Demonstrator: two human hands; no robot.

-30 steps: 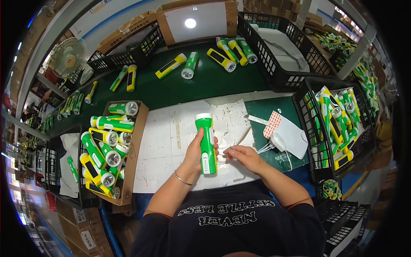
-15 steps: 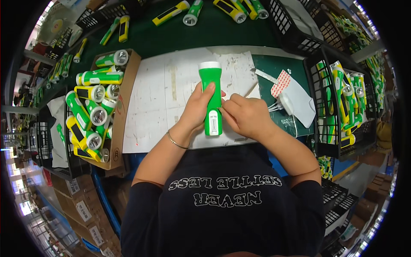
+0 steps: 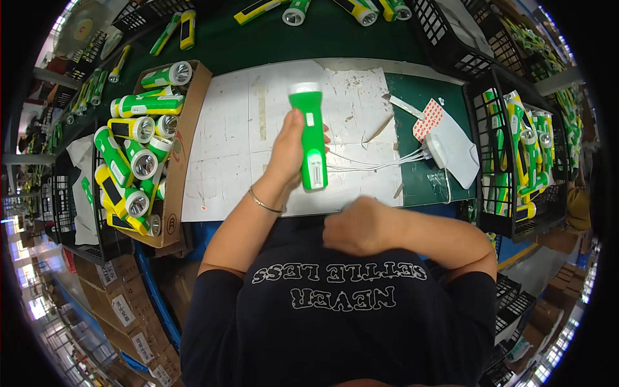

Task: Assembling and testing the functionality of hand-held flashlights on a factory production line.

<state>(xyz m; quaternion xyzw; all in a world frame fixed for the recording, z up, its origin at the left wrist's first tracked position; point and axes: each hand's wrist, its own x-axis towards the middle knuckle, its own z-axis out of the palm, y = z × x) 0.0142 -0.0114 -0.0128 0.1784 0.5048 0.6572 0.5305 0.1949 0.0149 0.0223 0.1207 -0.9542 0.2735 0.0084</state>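
Observation:
My left hand (image 3: pixel 288 147) is wrapped round a green flashlight (image 3: pixel 311 138) with a white head, held upright in the picture above a white work sheet (image 3: pixel 232 135). Its head points away from me, and a white panel shows low on its handle. Close to my chest, my right hand (image 3: pixel 358 227) is curled and slightly smeared by motion. Whatever its fingers may hold is hidden. White cables (image 3: pixel 367 166) run from beside the flashlight to a white oval device (image 3: pixel 436 150) at the right.
A cardboard box (image 3: pixel 187 138) of green and yellow flashlights stands at the left. On the right is a black crate (image 3: pixel 500 129) with more of them. A box cutter (image 3: pixel 406 108) and a red-dotted sheet (image 3: pixel 427 120) lie near the device. Several flashlights (image 3: pixel 296 13) line the far side.
My right hand has left the flashlight's side and come down toward my chest. The flashlight has shifted slightly left and away in my left hand, and the cables show more fully.

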